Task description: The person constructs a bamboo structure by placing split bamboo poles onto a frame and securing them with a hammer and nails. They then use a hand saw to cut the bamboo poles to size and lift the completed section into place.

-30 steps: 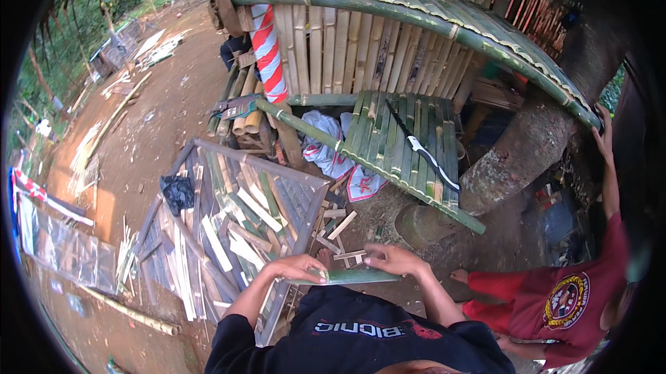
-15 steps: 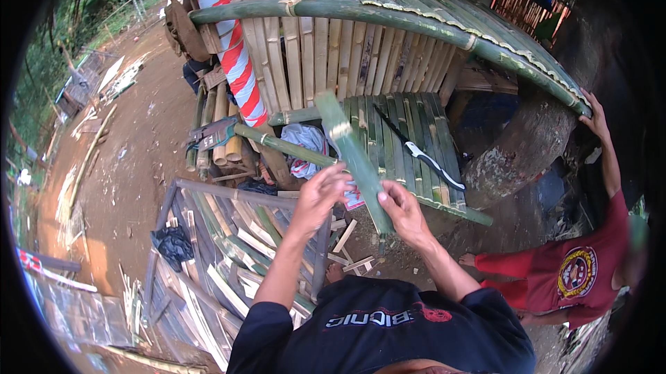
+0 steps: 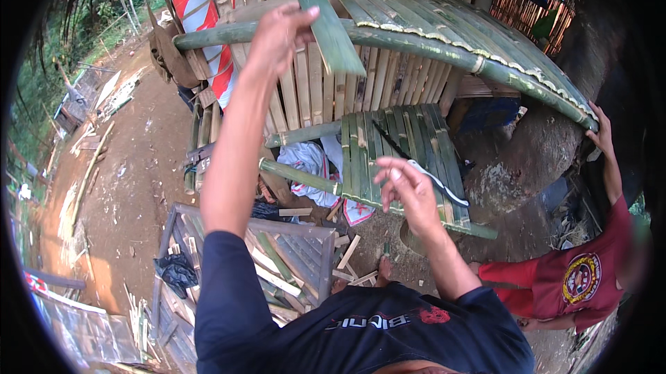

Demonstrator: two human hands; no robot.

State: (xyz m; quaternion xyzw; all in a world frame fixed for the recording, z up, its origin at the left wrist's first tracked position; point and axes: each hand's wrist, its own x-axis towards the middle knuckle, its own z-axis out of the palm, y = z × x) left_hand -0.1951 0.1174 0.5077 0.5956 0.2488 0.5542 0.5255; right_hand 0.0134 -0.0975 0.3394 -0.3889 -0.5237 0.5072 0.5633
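Observation:
My left hand [image 3: 281, 36] is raised at the upper middle, gripping a flat green bamboo slat [image 3: 325, 24] by its edge. The slat slants in front of a long round bamboo pole [image 3: 444, 49], its lower end hanging just below it. To the right of the slat, other green slats [image 3: 409, 12] lie side by side on that pole. My right hand [image 3: 409, 190] hovers empty with fingers apart over the lower bamboo bench [image 3: 354, 159]. On the bench lies a curved saw [image 3: 438, 183] with a white and black handle, just beside my right hand.
At right a co-worker in red [image 3: 579, 280] holds the pole's right end with one hand. A wooden frame [image 3: 291, 225] filled with bamboo offcuts lies below left. White sacks [image 3: 305, 162] sit beside the bench. A red-and-white wrapped post [image 3: 194, 0] stands upper left.
My left hand has taken the slat up and away, toward the upper pole. The right hand has let go of the slat's lower end and opened.

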